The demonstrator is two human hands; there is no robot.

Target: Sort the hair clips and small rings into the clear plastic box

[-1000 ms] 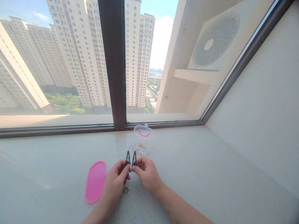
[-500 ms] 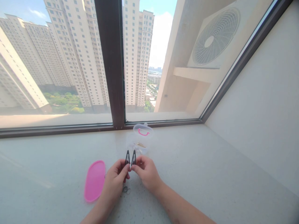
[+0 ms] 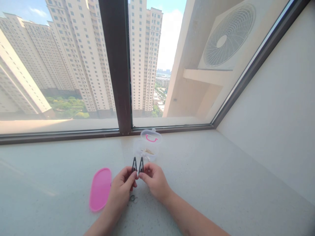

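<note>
One camera, on my head, facing forward and down: my left hand (image 3: 122, 186) and right hand (image 3: 157, 183) near, sill (image 3: 211, 177) below, window (image 3: 118, 65) beyond.

The left hand (image 3: 123, 185) pinches one black snap hair clip (image 3: 134, 164) and the right hand (image 3: 155, 182) a matching black clip (image 3: 141, 164), both points up, side by side. Just beyond the hands, an open clear plastic case (image 3: 144, 136) with a pink handle (image 3: 148, 139) holds gold-coloured pieces (image 3: 149, 151). A pink tray (image 3: 99, 190) lies left of the left hand; a small dark ring (image 3: 133, 198) lies between the wrists on the pale windowsill (image 3: 209, 183).
</note>
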